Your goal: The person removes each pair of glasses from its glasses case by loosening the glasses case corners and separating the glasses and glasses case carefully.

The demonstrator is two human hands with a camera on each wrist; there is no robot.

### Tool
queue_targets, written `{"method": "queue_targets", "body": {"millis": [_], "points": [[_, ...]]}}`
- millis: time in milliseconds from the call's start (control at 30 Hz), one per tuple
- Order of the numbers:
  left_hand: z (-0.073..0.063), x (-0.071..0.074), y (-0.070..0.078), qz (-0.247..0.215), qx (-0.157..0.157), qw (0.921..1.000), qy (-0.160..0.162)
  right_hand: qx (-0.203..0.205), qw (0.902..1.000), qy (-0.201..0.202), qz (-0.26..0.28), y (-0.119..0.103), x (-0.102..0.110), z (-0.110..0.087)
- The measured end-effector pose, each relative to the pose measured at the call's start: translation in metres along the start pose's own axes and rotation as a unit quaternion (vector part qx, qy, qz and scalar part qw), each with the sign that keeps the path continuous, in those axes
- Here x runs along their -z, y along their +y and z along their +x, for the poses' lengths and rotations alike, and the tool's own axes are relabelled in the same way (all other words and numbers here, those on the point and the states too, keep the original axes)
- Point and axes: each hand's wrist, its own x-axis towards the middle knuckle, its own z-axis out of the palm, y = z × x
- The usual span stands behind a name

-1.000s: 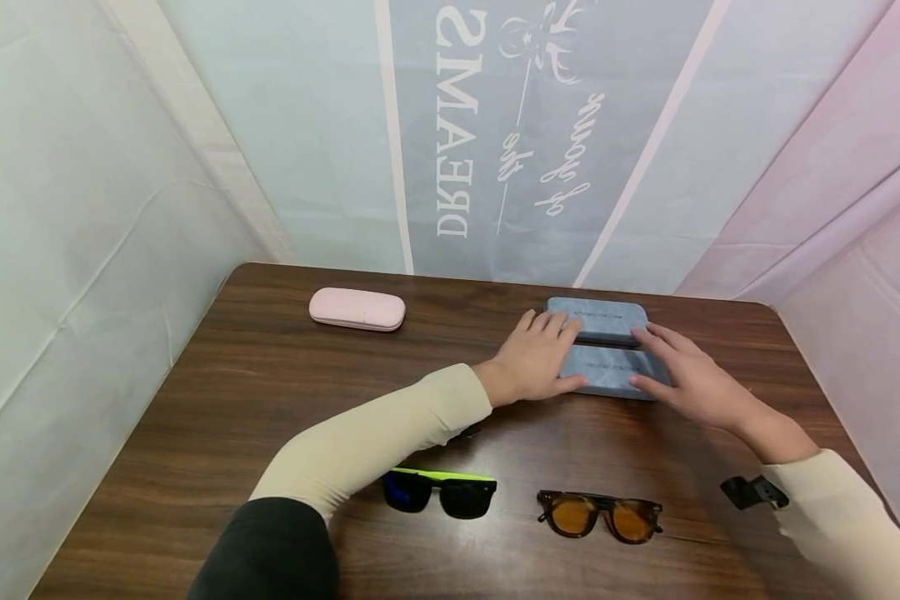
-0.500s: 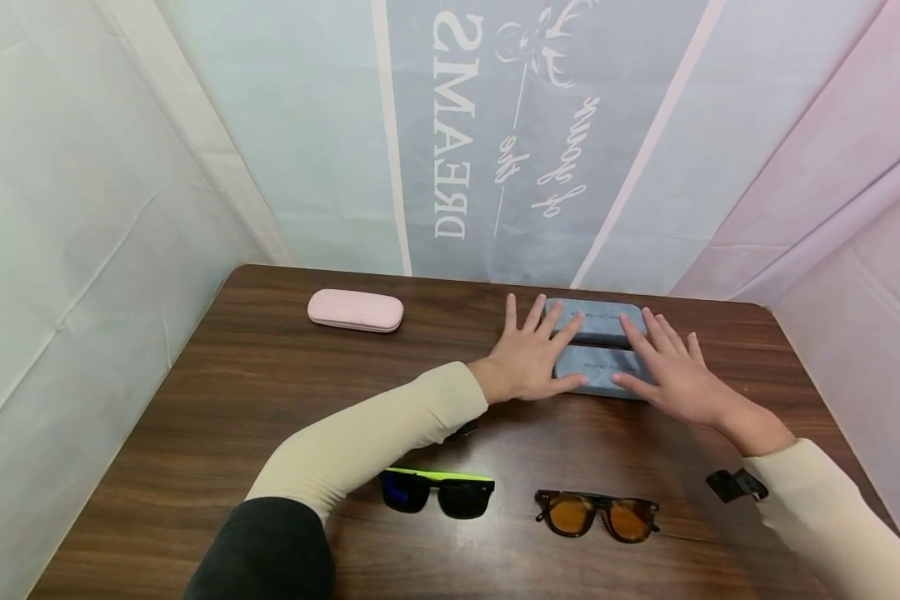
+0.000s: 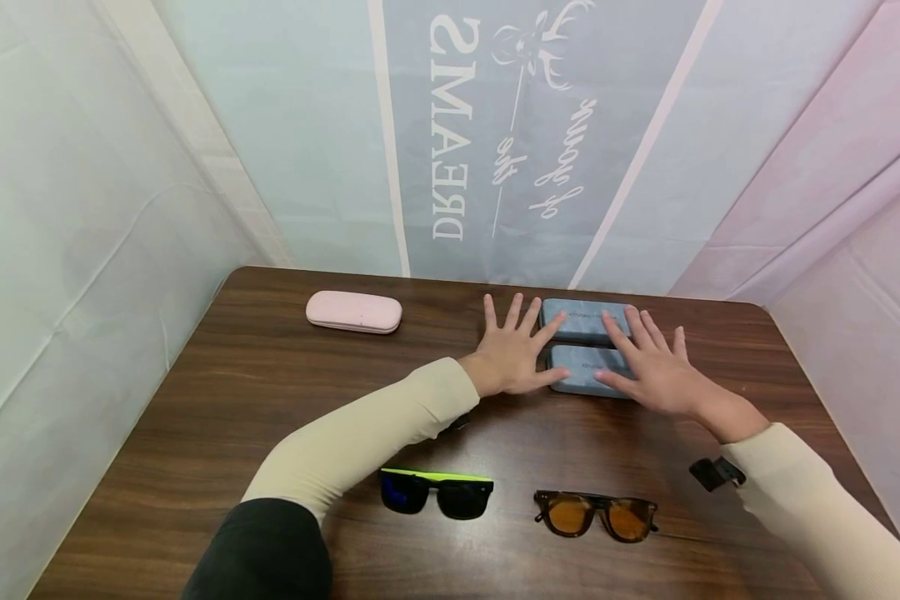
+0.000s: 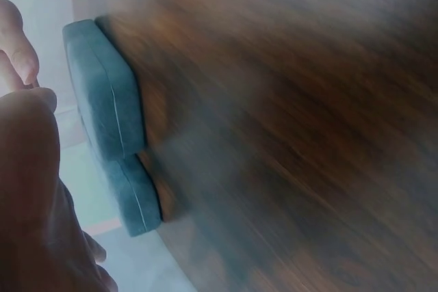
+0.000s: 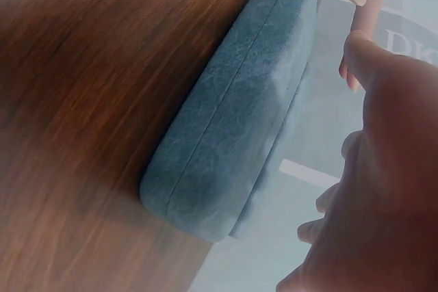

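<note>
Two blue glasses cases lie one behind the other at the back right of the table. The front case (image 3: 581,371) shows its seam in the right wrist view; the back case (image 3: 581,312) is partly covered by fingers. My left hand (image 3: 512,350) spreads its fingers at the left ends of both cases, holding nothing. Over their right part my right hand (image 3: 656,367) is stretched flat with fingers apart, hiding those ends in the head view. The left wrist view shows the hand raised above the level of the cases' seams.
A pink glasses case (image 3: 354,312) lies at the back left. Black sunglasses with a lime-green edge (image 3: 437,493) and orange-lensed glasses (image 3: 596,516) rest at the front. A small dark object (image 3: 457,422) shows under the left sleeve. Fabric backdrops stand behind and at both sides.
Both hands have shifted left a little, and their fingers have spread wider. The left hand has come off the cases' tops towards their left ends. The cases and glasses stay in place.
</note>
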Motion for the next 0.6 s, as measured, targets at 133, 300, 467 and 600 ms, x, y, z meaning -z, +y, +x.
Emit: {"method": "queue_targets", "body": {"millis": [133, 300, 467, 600], "points": [[0.0, -0.002, -0.006, -0.004, 0.003, 1.0, -0.003, -0.003, 1.0, -0.009, -0.002, -0.003, 0.001, 0.005], [0.002, 0.0, -0.013, -0.003, 0.009, 0.9999, -0.009, -0.003, 0.9999, -0.016, -0.003, -0.005, 0.001, 0.011], [0.002, 0.003, -0.017, 0.001, 0.022, 0.9996, -0.015, -0.005, 0.9997, -0.022, -0.005, -0.007, 0.001, 0.016], [0.002, 0.005, -0.02, -0.002, 0.022, 0.9997, -0.011, -0.004, 0.9997, -0.022, -0.01, -0.009, 0.001, 0.022]]}}
